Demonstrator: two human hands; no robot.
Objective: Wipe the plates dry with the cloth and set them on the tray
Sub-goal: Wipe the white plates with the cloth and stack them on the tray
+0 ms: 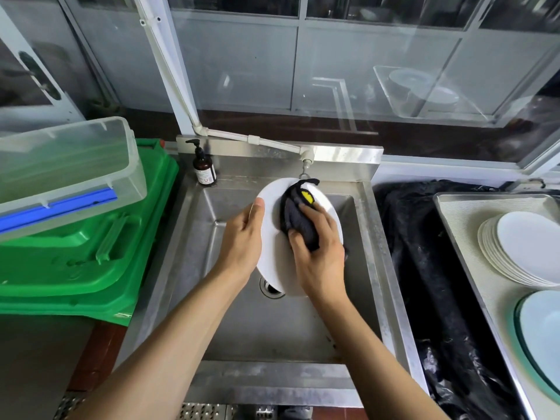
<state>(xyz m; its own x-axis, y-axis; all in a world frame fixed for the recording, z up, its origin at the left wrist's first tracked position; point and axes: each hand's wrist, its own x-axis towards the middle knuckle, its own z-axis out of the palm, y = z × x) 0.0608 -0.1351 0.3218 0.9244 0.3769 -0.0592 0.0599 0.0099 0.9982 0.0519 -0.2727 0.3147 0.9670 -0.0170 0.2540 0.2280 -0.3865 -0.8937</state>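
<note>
Both grips were closed on something: the left hand (242,234) held the rim of a white plate (272,237), thumb on its upper edge and the other fingers hidden behind it, while the right hand (318,253) curled around a dark cloth (298,221) and pressed it against the plate's face. A yellow patch showed on the cloth near its top. The plate was tilted up over the steel sink (303,338), above the drain (269,287) and just below the tap (306,165).

A brown pump bottle (204,166) stood at the sink's back left corner. Left of the sink, a clear plastic box (69,165) with a blue strip lay tilted on stacked green crates (91,256). Right of the sink lay crumpled black plastic (424,253). Beyond it, a metal tray (454,231) with a pale liner carried a stack of white plates (524,250) and, nearer the camera, a glass bowl (542,334), partly cut off by the frame edge.
</note>
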